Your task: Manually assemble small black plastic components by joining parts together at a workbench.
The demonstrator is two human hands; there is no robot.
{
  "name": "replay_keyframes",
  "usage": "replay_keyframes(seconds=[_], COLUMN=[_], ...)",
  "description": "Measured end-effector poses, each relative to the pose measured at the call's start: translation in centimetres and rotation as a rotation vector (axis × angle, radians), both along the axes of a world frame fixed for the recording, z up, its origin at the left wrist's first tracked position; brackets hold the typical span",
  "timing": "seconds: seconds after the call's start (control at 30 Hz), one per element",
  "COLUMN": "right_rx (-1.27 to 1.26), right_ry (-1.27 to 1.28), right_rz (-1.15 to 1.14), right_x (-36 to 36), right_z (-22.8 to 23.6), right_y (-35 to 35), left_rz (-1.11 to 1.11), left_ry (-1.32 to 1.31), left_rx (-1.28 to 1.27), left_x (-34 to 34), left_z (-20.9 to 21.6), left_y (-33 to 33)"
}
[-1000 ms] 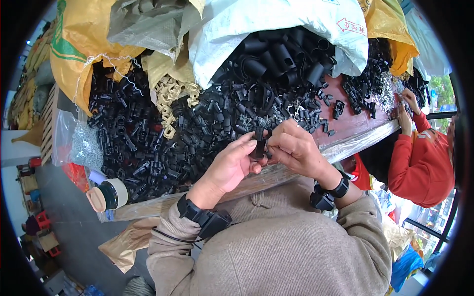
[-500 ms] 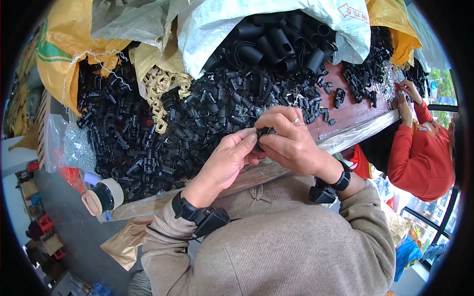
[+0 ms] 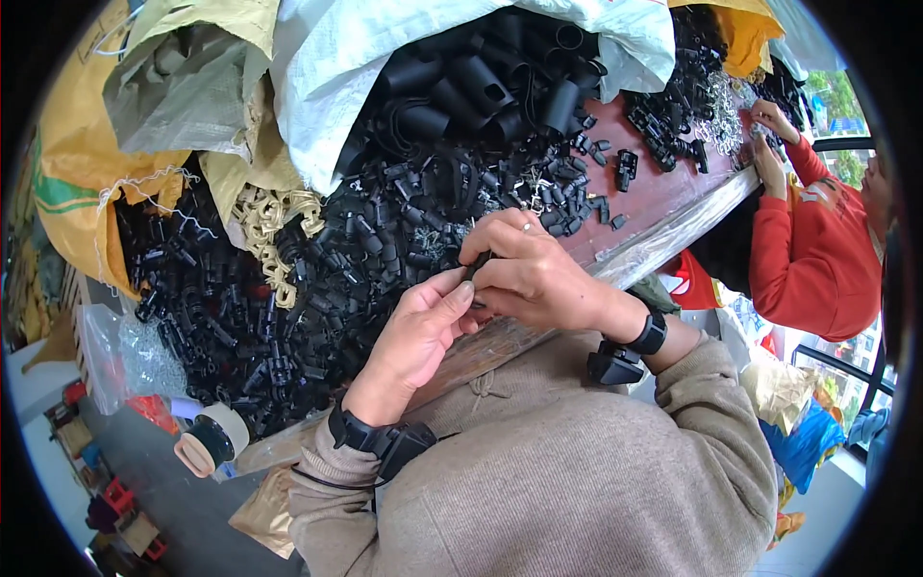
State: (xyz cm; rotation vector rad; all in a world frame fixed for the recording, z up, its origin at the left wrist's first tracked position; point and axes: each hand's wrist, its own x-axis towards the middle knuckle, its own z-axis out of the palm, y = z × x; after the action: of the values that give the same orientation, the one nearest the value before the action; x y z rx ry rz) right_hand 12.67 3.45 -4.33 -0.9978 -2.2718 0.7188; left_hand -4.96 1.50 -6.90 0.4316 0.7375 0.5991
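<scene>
Your two hands meet at the centre of the frame, just above the near edge of the reddish-brown tabletop (image 3: 663, 207). Your right hand (image 3: 534, 274) curls over from the right, its fingers bent and pressed together around a small black plastic part (image 3: 478, 264), of which only a sliver shows between the fingertips. Your left hand (image 3: 418, 332) comes up from the lower left with the fingers held straight and close; their tips touch the same part from below, against the right hand's thumb. Much of the part is hidden, so its shape cannot be told.

Just beyond your hands, filling the middle of the frame, lies a heap of small black plastic parts (image 3: 317, 279), spreading toward the left. Among them in the left-centre sits a cluster of cream-coloured plastic pieces (image 3: 274, 226). At the top centre a white woven sack (image 3: 332, 67) lies open, with larger black tubes (image 3: 481, 87) spilling out. A yellow woven sack (image 3: 82, 192) fills the upper left. At the lower left edge of the tabletop a roll of tape (image 3: 207, 440) stands beside a clear plastic bag (image 3: 125, 351).

Each of your wrists bears a black band with a small device, over grey-brown sleeves. At the upper right another person in a red sleeve (image 3: 812, 255) reaches both hands to the far end of the tabletop.
</scene>
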Motion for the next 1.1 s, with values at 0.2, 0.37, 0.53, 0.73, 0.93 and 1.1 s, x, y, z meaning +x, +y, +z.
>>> replay_keyframes(seconds=[0.2,0.37,0.53,0.73,0.93,1.1], right_rx=[0.133,0.107,0.078,-0.335,-0.856,-1.151], right_ry=[0.012,-0.392,-0.277,0.326,0.661,0.867], right_rz=[-0.317,-0.416,-0.35,-0.395,-0.38,-0.398], right_x=[3.5,5.4,5.6,5.3,4.2,2.8], right_z=[-1.6,-3.6,-4.5,-4.7,-2.0,-1.7], right_y=[1.1,2.1,2.5,1.9,1.2,0.4], left_rz=[0.034,0.054,0.082,0.109,0.095,0.112], left_ry=[-0.083,-0.14,-0.138,-0.141,-0.165,-0.167], left_rx=[-0.012,-0.053,-0.048,-0.037,0.014,0.05], left_x=[-0.5,-0.4,-0.3,-0.4,0.1,0.5], left_z=[0.1,0.1,0.3,0.2,0.5,1.0], left_y=[0.6,0.5,0.1,-0.2,0.4,0.5])
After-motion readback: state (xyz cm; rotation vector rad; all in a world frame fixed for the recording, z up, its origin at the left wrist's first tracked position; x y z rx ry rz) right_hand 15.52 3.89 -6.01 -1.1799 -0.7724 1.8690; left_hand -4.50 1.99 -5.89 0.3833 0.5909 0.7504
